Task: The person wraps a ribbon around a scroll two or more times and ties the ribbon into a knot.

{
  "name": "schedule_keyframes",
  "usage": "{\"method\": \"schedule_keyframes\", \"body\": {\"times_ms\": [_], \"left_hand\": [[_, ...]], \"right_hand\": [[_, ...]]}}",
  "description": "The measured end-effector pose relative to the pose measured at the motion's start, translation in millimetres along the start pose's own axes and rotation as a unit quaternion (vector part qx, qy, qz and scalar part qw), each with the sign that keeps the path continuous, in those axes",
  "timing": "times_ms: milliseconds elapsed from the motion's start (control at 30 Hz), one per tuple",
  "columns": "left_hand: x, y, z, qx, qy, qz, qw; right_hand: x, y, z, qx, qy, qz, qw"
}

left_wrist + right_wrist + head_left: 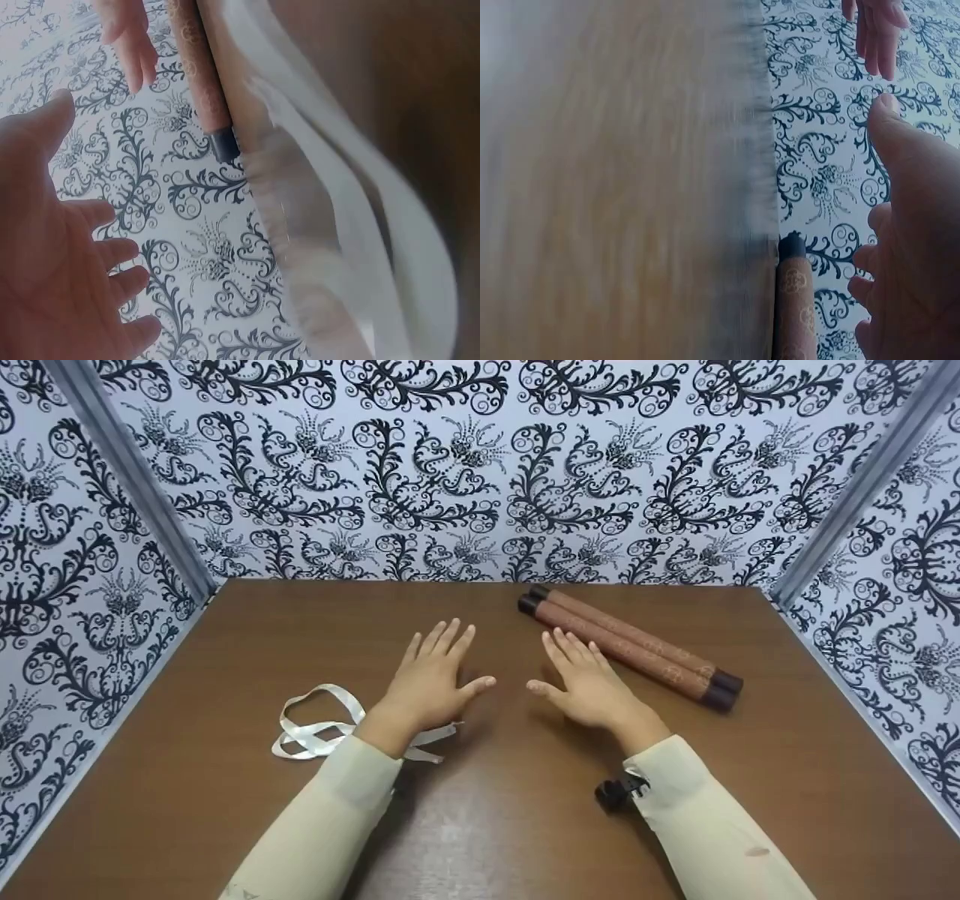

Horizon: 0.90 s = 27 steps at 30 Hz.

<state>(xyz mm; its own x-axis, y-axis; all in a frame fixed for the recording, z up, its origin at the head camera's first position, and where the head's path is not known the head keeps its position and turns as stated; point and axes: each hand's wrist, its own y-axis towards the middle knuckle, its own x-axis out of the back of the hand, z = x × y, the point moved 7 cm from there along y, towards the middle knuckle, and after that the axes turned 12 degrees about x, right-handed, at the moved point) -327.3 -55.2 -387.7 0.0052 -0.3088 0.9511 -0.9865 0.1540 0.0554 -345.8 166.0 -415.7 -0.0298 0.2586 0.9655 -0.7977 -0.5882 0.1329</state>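
In the head view my left hand point(429, 682) is held over the middle of the table, palm down, with its fingers straight and nothing in it. A loosely looped white ribbon point(304, 740) lies beside and partly under that wrist, so some of it is hidden. My right hand point(596, 686) has its fingers extended too and holds nothing. Just beyond it two brown patterned sticks point(637, 649) with black ends lie side by side, slanting across the table. The right wrist view shows one stick point(795, 300) near the right hand's fingers; whether they touch cannot be told.
The brown wooden table point(480, 825) meets a back wall point(450, 472) covered in black-and-white scroll pattern. Similar patterned panels stand at left and right, with grey corner posts point(862, 472). A black wrist-camera mount point(615, 795) sticks out from the right sleeve.
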Motion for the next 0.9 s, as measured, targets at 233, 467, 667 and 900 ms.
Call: {"method": "schedule_keyframes", "body": {"times_ms": [233,467,667,900], "left_hand": [[7.8,-10.8,16.6,-0.01,0.013,-0.011,0.9998],[11.7,-25.3,27.1,-0.028,0.012,-0.02,0.9993],[12.3,-40.0,41.2,-0.034,-0.002,-0.036,0.9988],[17.0,-53.4,53.3,-0.043,-0.023,-0.043,0.9979]], "right_hand": [[-1,6.0,22,0.014,0.033,0.014,0.9992],[-10,17.6,55,0.066,0.068,0.029,0.995],[-20,28.1,84,0.099,0.086,0.052,0.99],[-33,40.5,110,0.134,0.097,0.068,0.9839]]}}
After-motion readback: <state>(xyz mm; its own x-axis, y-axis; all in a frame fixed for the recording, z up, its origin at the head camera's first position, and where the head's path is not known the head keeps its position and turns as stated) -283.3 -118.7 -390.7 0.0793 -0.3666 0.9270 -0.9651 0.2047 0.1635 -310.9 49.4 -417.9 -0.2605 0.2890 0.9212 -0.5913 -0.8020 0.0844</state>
